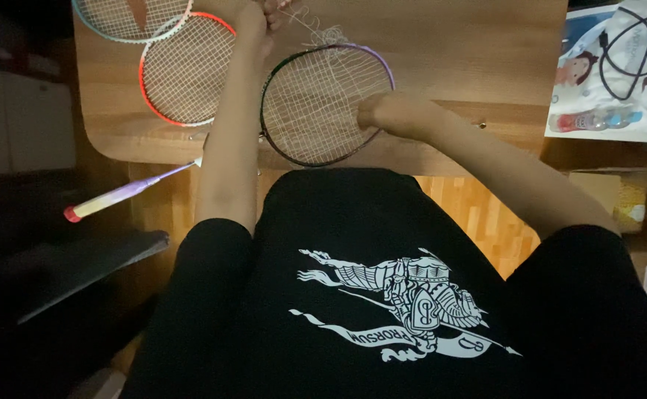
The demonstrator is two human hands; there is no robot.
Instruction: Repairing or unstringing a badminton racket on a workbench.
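Your right hand [383,114] is fisted on the dark racket's [326,103] strings, at its right rim. Left hand [258,21] pinches loose string [316,29] above the frame.

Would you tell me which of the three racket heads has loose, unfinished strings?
The dark purple-rimmed racket under both hands; the red and teal ones look fully strung.
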